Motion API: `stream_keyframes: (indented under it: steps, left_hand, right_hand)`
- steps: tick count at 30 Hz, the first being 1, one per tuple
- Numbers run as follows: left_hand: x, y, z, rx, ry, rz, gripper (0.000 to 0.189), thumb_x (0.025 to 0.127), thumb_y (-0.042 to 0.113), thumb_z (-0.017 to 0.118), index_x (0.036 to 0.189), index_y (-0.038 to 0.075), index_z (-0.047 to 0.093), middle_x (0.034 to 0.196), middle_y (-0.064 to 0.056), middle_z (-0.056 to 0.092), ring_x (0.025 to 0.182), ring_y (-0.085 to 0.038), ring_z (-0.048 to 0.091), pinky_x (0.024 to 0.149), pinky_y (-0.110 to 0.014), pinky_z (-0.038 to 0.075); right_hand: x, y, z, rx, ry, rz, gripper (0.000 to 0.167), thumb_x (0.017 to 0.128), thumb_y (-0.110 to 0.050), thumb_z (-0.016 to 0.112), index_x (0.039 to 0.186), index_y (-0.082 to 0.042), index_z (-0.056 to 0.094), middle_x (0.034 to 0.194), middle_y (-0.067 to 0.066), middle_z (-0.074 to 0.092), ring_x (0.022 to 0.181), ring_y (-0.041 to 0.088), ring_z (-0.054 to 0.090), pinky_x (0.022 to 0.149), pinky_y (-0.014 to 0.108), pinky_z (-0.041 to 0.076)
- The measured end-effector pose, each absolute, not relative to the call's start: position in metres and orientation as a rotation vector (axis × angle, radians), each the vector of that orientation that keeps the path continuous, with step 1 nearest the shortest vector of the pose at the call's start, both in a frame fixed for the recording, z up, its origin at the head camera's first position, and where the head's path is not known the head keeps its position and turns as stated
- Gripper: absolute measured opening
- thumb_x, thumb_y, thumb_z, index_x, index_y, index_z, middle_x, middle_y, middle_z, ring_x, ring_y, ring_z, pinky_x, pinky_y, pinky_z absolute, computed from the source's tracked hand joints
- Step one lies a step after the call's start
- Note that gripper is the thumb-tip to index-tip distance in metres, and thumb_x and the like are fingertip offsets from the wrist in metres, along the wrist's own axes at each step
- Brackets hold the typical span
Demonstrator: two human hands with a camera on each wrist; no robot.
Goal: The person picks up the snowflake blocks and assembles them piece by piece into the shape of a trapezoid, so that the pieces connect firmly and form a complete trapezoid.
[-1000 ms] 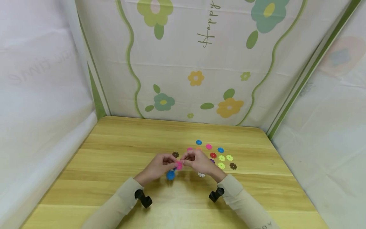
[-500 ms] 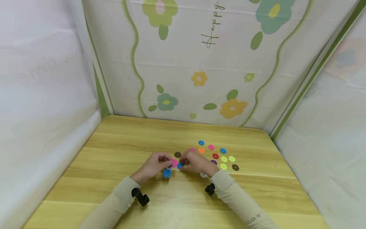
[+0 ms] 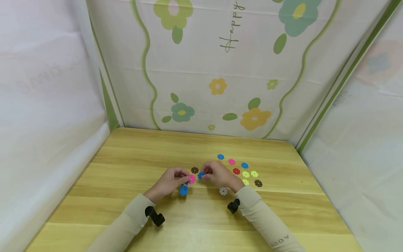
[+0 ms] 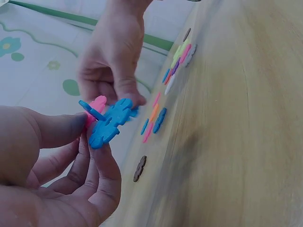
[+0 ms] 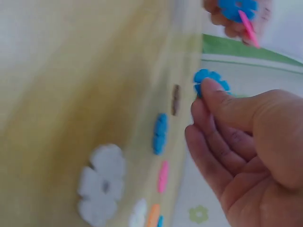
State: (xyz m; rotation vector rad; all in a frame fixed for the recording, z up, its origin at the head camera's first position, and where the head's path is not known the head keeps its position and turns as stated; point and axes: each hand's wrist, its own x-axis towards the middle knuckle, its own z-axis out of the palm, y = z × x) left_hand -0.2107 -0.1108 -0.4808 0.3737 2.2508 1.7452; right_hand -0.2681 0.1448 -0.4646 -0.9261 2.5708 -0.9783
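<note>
My left hand (image 3: pixel 171 180) pinches a joined piece made of notched, flower-shaped plastic discs. Its pink disc (image 3: pixel 192 179) sits by the fingertips, and a blue disc (image 3: pixel 183 190) hangs below. In the left wrist view, the larger blue disc (image 4: pixel 111 124) faces the camera, slotted with another blue disc seen edge-on, the pink one behind. My right hand (image 3: pixel 218 174) pinches a separate blue disc (image 5: pixel 203 75) between thumb and forefinger. That disc is apart from the left hand's piece, a short gap to its right. The right thumb covers part of it.
Loose discs lie on the wooden table (image 3: pixel 141 154), mostly right of and beyond my right hand: a red disc (image 3: pixel 236 171), several yellow-green ones, pink, blue and brown. A brown disc (image 3: pixel 195 170) lies between the hands, a white disc (image 3: pixel 223 191) under the right wrist. Printed fabric walls surround the table.
The hands met at the pink disc a second ago; they have since parted. A blue disc now shows in my right fingers, raised slightly away. My left hand moved a little left with its piece.
</note>
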Motion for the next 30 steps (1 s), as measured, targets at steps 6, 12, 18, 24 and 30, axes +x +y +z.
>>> stream_keyframes:
  steps: [6,12,18,24,30]
  left_hand:
    - [-0.214,-0.108,-0.481,0.383,2.232,1.748,0.02,0.107,0.023,0.065,0.117,0.008,0.073,0.108,-0.009,0.075,0.093,-0.018,0.068,0.08,-0.027,0.057]
    - [-0.216,-0.101,-0.477,0.383,2.219,1.743,0.02,0.107,0.025,0.065,0.116,0.009,0.073,0.109,-0.007,0.074,0.095,-0.017,0.068,0.083,-0.029,0.057]
    - [-0.215,-0.095,-0.469,0.396,2.235,1.734,0.02,0.107,0.024,0.064,0.116,0.008,0.073,0.111,-0.009,0.074,0.094,-0.017,0.068,0.081,-0.03,0.056]
    - [-0.214,-0.093,-0.469,0.417,2.2,1.754,0.021,0.107,0.022,0.064,0.118,0.007,0.073,0.111,-0.01,0.074,0.095,-0.017,0.069,0.083,-0.03,0.057]
    - [-0.215,-0.091,-0.473,0.46,2.171,1.747,0.021,0.108,0.019,0.062,0.121,0.007,0.073,0.112,-0.011,0.075,0.095,-0.02,0.071,0.084,-0.031,0.058]
  right_hand:
    - [-0.268,0.154,-0.449,-0.995,2.501,-1.192,0.004,0.101,-0.011,0.071,0.102,-0.009,0.074,0.097,0.019,0.076,0.087,0.041,0.072,0.074,0.027,0.059]
    - [-0.265,0.159,-0.446,-1.023,2.455,-1.293,0.004,0.101,-0.009,0.071,0.102,-0.01,0.075,0.097,0.022,0.075,0.085,0.046,0.07,0.074,0.04,0.062]
    - [-0.261,0.161,-0.448,-1.052,2.478,-1.341,0.004,0.1,-0.015,0.073,0.1,-0.013,0.077,0.093,0.005,0.076,0.086,0.044,0.071,0.076,0.037,0.063]
    - [-0.258,0.162,-0.45,-1.05,2.455,-1.388,0.006,0.101,-0.013,0.072,0.101,-0.01,0.077,0.095,0.006,0.076,0.088,0.043,0.071,0.078,0.038,0.063]
    - [-0.255,0.162,-0.451,-1.052,2.423,-1.396,0.006,0.099,-0.007,0.073,0.101,-0.009,0.078,0.101,0.019,0.077,0.09,0.045,0.072,0.08,0.04,0.063]
